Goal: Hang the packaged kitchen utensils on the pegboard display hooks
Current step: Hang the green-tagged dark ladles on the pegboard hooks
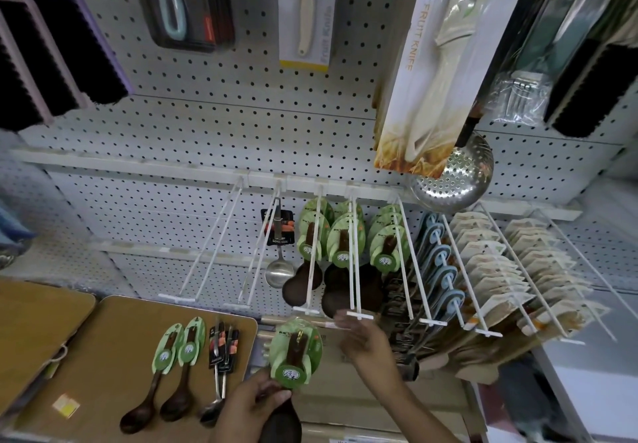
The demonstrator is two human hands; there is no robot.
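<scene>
White pegboard (214, 121) carries three hooks of green-carded wooden spoons (343, 239). Left hand (253, 404) grips another spoon pack (296, 354) below them; right hand (362, 337), fingers loose, reaches toward a hook tip (359, 315). Several packs (188, 342) wait on the near board (117, 356), so roughly halfway.

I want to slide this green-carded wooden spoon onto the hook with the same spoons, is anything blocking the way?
Nothing visible blocks it. The left hand holds the carded spoon just below the hook tips, with open air between. The right hand reaches toward that hook's end bar, beside the path rather than across it.
</scene>
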